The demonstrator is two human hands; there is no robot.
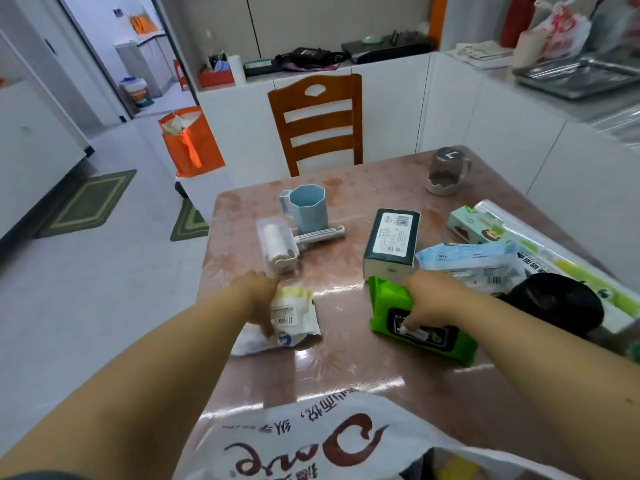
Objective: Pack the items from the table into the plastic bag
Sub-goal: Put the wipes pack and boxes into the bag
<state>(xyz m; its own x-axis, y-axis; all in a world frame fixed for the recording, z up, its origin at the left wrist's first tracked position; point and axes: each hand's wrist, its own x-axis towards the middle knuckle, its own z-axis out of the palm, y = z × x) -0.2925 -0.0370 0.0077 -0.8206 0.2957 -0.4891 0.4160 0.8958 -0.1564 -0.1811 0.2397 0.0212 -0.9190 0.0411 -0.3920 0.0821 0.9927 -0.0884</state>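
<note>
- Left hand (pixel 260 299) on the white pouch (pixel 294 317) at the table's left edge; thumb pins its near end and the hand lies over its left side. Reads as a pinch grip, though the fingers on the far side are hidden.
- Right hand (pixel 427 299) curls over the top edge of the green wipes pack (pixel 415 320), thumb pressing the label flap; pack sits tilted, its far end touching the dark box (pixel 391 242).
- Risk: white pouch overhangs the table (pixel 346 368) edge. A loose pinch on slick film could let it slide to the floor.
- Risk: thumb is on the wipes flap, so lifting by it may peel the flap open instead of raising the pack.
- Risk: both hands are loaded while the plastic bag (pixel 311 441) lies slack at the near edge. Its mouth looks only partly open at lower right and no hand is free to hold it, so items may land on top of the bag, not in it.
- Risk: lifting the green pack could nudge the dark box or drag the pale blue packet (pixel 474 265) just beside the wrist.
- Outward: lint roller (pixel 280 247) lies just past the left hand, blue cup (pixel 308 209) behind it; a sweep of the forearm could knock either.
- Still unpacked: roller, cup, box, blue packet, wrap boxes (pixel 540 244) on the right, black object (pixel 554 303) under the right forearm.
</note>
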